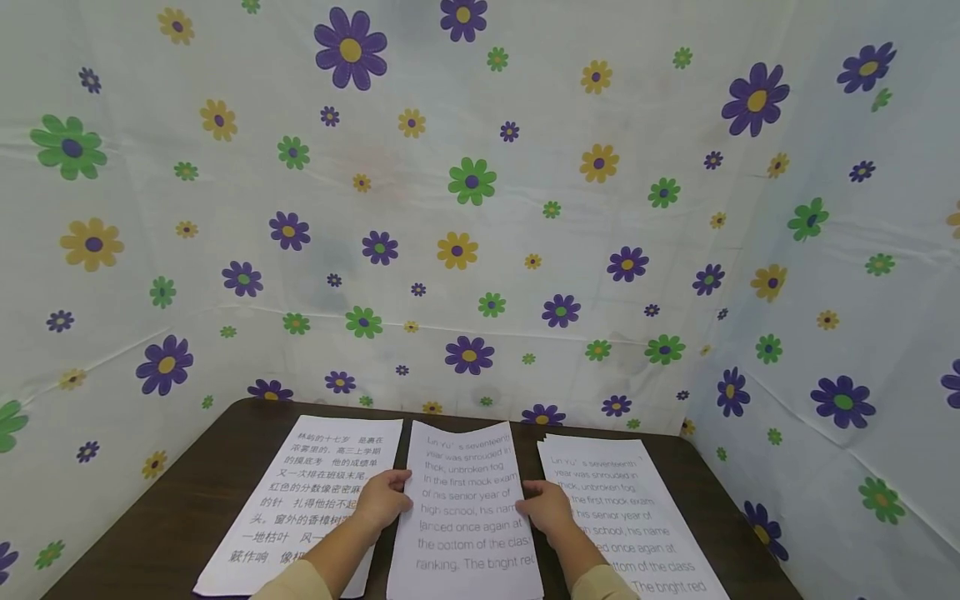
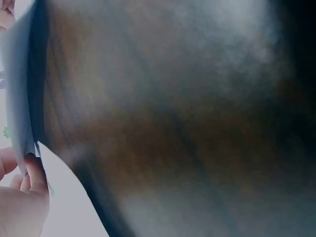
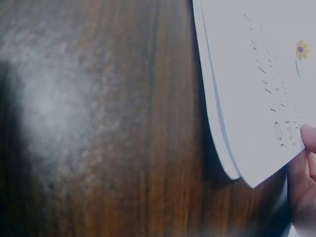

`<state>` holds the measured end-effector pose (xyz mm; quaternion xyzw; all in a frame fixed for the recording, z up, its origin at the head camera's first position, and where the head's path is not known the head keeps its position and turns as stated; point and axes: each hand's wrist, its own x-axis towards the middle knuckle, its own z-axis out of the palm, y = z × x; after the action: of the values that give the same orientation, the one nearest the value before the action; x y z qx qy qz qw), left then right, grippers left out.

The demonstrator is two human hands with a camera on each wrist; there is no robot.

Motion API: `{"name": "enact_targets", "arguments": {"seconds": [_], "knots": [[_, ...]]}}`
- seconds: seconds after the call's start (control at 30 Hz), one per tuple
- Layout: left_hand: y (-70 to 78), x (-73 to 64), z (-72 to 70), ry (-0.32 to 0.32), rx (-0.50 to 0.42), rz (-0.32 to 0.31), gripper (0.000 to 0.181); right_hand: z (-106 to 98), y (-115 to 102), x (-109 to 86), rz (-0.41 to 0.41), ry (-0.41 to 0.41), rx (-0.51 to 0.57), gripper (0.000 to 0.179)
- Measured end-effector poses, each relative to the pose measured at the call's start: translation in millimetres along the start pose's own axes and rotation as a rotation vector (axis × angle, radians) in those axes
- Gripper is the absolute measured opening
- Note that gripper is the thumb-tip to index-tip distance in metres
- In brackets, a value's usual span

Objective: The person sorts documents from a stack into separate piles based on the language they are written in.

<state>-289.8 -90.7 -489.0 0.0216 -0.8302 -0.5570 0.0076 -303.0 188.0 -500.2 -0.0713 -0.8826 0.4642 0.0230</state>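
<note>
In the head view both hands hold printed paper (image 1: 465, 575) between them by its side edges, its far edge sagging in the middle. It bears large English text. My left hand (image 1: 384, 502) pinches the left edge; in the left wrist view the fingers (image 2: 35, 173) lie against the bent paper (image 2: 19, 84). My right hand (image 1: 546, 505) pinches the right edge. In the right wrist view that hand (image 3: 303, 182) has its thumb on the printed face, and the paper (image 3: 252, 113) shows more than one layer at its edge.
Left lies paper with Chinese text (image 1: 262, 508), partly beneath the left forearm. To the right, a slightly uneven stack with English text (image 1: 645, 517) is partly covered by the right hand. The dark wooden table (image 1: 150, 533) is walled by flower-printed cloth (image 1: 525, 167).
</note>
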Motion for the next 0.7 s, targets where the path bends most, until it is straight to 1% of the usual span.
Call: {"name": "enact_targets", "arguments": {"seconds": [0.17,0.27,0.37,0.53,0.7], "knots": [[-1.6,1.4,0.0,0.007,0.005,-0.003,0.060,-0.8,-1.2,-1.4,0.010,0.008,0.034,0.034],[-0.3,0.8,-0.1,0.008,0.005,-0.006,0.060,-0.5,-2.0,-1.2,0.026,0.046,0.077,0.024],[0.9,0.5,0.3,0.011,0.006,-0.013,0.059,1.1,-2.7,-0.4,0.036,0.094,0.116,0.019],[1.6,0.1,0.9,0.014,0.016,-0.019,0.057,3.8,-5.0,-0.8,0.067,0.131,0.147,0.017],[2.2,-1.1,1.6,0.001,0.015,-0.018,0.058,7.4,-5.6,-2.5,0.089,0.122,0.168,0.020]]}}
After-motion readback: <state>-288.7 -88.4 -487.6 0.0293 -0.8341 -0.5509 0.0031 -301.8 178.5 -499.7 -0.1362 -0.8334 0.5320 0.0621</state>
